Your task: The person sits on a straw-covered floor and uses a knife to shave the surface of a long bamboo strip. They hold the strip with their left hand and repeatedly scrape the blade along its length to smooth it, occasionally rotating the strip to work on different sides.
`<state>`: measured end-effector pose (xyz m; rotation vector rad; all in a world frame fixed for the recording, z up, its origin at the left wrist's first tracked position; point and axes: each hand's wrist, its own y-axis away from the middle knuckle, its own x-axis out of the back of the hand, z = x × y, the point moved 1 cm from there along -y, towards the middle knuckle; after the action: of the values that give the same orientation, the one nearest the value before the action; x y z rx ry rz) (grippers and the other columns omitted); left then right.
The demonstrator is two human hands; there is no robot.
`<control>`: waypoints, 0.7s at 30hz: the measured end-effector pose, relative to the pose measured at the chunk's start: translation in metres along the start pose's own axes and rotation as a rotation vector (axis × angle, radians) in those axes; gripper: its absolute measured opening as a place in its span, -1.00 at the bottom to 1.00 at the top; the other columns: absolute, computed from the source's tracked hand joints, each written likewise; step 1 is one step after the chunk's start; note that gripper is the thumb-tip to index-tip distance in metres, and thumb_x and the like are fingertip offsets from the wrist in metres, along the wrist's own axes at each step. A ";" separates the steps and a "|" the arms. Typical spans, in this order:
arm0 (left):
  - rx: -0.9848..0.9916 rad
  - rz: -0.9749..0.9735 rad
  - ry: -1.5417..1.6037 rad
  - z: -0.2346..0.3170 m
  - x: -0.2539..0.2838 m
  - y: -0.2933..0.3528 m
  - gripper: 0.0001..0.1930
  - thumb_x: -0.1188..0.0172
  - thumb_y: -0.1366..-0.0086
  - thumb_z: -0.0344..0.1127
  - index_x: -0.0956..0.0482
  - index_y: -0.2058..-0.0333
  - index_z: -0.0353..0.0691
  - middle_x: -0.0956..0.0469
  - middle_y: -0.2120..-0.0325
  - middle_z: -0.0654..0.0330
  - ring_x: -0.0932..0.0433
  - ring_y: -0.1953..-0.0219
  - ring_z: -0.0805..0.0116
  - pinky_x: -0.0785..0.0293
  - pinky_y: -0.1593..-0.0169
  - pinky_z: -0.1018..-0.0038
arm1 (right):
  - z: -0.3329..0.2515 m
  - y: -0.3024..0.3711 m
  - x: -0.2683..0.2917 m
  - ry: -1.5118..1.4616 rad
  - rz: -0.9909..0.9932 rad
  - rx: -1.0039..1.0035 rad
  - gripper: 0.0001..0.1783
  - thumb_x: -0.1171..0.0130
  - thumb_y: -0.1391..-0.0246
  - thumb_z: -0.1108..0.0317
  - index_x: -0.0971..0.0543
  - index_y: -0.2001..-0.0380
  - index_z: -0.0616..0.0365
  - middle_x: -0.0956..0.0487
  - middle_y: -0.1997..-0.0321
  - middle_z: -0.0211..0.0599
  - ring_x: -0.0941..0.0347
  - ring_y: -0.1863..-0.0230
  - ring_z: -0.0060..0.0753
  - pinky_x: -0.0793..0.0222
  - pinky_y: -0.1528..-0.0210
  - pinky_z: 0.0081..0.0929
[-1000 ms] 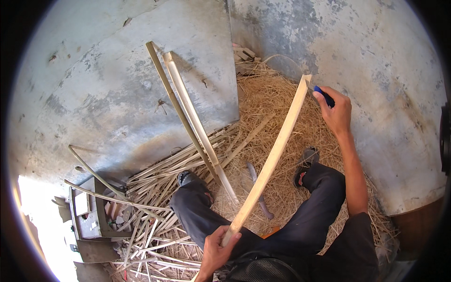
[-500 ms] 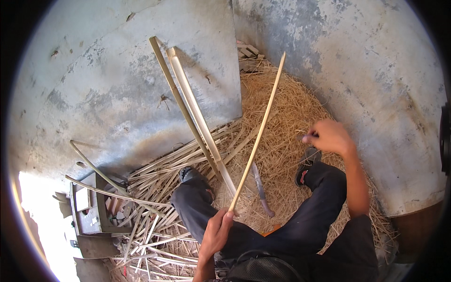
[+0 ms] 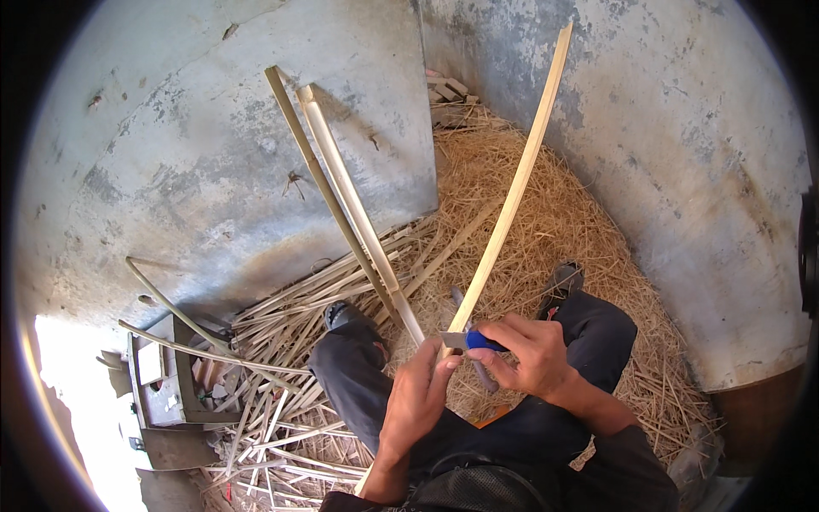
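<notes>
A long pale split-bamboo strip (image 3: 522,179) slants up and away to the right, its near end closed in my left hand (image 3: 416,397). My right hand (image 3: 533,354) grips the blue handle of a small knife (image 3: 485,340). Its short blade lies against the strip just beyond my left fingers. Below my right hand, a long-bladed tool with a dark curved handle (image 3: 487,378) lies on the shavings between my legs. The strip and my hand cover much of it.
Two split bamboo poles (image 3: 328,198) (image 3: 348,181) lean on the grey wall (image 3: 213,128). Loose bamboo strips (image 3: 290,307) lie to the left beside a wooden box (image 3: 162,384). Fine shavings (image 3: 512,230) cover the floor ahead, and another wall (image 3: 682,171) rises on the right.
My right hand has come down and left from above the right foot, bringing the knife onto the strip. The strip now reaches farther up and shows its flat face.
</notes>
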<state>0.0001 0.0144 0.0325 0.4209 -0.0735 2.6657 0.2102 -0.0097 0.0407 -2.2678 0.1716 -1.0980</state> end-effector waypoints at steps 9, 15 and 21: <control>-0.070 0.113 -0.125 0.001 -0.009 0.000 -0.74 -0.12 -0.64 -0.24 -0.44 0.15 -0.35 -0.54 0.49 -0.23 -0.55 0.37 -0.40 -0.39 0.33 -0.03 | -0.002 0.000 -0.006 0.060 0.013 0.049 -0.67 -0.49 -0.21 0.08 -0.73 0.12 0.06 -0.59 0.48 -0.41 -0.55 0.58 -0.37 -0.45 0.53 -0.38; -0.058 0.124 -0.148 -0.003 -0.010 0.002 -0.78 -0.10 -0.64 -0.27 -0.46 0.10 -0.36 -0.55 0.48 -0.26 -0.56 0.37 -0.42 -0.40 0.33 -0.05 | 0.000 0.001 -0.008 0.055 0.019 0.026 -0.64 -0.51 -0.18 0.05 -0.77 0.18 0.12 -0.64 0.48 -0.34 -0.58 0.58 -0.31 -0.46 0.52 -0.38; -0.036 0.127 -0.186 -0.006 -0.010 0.004 -0.77 -0.10 -0.64 -0.26 -0.48 0.02 -0.36 -0.57 0.46 -0.27 -0.59 0.36 -0.41 -0.43 0.31 -0.07 | 0.004 0.000 -0.008 0.069 0.046 0.053 -0.67 -0.51 -0.18 0.03 -0.74 0.17 0.01 -0.54 0.54 -0.42 -0.53 0.61 -0.36 -0.41 0.57 -0.36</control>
<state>0.0050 0.0071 0.0243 0.6729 -0.2104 2.7371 0.2078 -0.0045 0.0337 -2.1698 0.2192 -1.1446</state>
